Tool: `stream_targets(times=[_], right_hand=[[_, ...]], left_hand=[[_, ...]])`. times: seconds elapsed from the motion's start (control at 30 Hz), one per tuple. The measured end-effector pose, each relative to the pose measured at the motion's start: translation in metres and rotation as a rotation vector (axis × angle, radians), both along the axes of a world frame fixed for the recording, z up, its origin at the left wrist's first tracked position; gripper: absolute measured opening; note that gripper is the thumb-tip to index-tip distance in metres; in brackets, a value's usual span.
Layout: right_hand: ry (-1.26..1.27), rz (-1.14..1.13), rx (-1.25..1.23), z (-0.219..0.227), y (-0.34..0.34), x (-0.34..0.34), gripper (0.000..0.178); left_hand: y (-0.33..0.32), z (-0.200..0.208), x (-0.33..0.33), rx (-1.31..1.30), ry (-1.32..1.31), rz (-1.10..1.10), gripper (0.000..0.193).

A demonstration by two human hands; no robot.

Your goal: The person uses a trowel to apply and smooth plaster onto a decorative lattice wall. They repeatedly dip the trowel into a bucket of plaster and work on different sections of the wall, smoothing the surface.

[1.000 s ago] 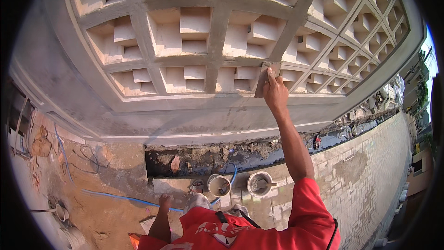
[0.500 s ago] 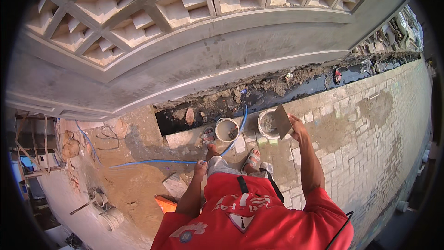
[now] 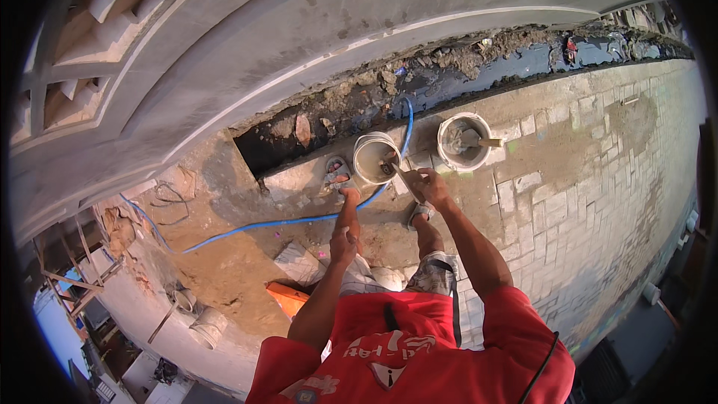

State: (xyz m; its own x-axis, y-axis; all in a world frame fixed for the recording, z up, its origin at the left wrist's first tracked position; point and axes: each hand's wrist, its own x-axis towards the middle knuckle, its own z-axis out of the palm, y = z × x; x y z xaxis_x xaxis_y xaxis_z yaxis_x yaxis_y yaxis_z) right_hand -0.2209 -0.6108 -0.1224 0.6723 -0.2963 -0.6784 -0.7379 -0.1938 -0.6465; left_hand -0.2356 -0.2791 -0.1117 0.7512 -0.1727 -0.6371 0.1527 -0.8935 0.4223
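My right fingers point(image 3: 426, 176) grip a flat tool point(image 3: 408, 184) beside the left bucket point(image 3: 356, 158); my left fingers point(image 3: 343, 236), I cannot tell.

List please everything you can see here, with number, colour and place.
wall: one, grey, top
lattice: one, pale, upper left
trench: one, dark, along the wall's foot
buckets: two, whitish, below the trench
containers: two, pale, lower left
handle: one, tan, across right bucket
hose: apparently one, blue, left to trench
sand: one patch, brown, left
paving: one area, grey, right
item: one, orange, lower middle
trowel: one, greyish, at the left bucket
shirt: one, red, bottom
left grip: one, bare, lower middle
right grip: one, bare, on trowel
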Motion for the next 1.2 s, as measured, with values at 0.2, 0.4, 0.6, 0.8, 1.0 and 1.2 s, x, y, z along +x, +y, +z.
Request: stream_targets(times=[0.2, 0.4, 0.6, 0.8, 1.0, 1.2], right_hand=[[-0.106, 0.425, -0.398, -0.152, 0.103, 0.074, 0.035], [-0.088, 0.636, -0.63, -0.255, 0.126, 0.119, 0.024], [-0.042, 0.478, -0.527, -0.228, 0.108, 0.096, 0.028], [-0.066, -0.151, 0.028, -0.109, 0.001, 0.006, 0.043], [-0.138, -0.727, 0.051, -0.155, -0.116, -0.081, 0.035], [-0.04, -1.056, 0.103, -0.266, -0.192, -0.078, 0.028]], left_hand=[[0.005, 0.002, 0.023, 0.091, -0.358, -0.137, 0.039], [0.006, 0.0, 0.043, 0.16, -0.341, -0.198, 0.039], [0.007, -0.002, 0.035, 0.159, -0.302, -0.182, 0.037], [0.003, -0.004, 0.026, 0.138, -0.342, -0.234, 0.036], [-0.009, -0.006, 0.022, 0.13, -0.368, -0.244, 0.035], [-0.025, -0.009, 0.023, 0.136, -0.448, -0.242, 0.034]])
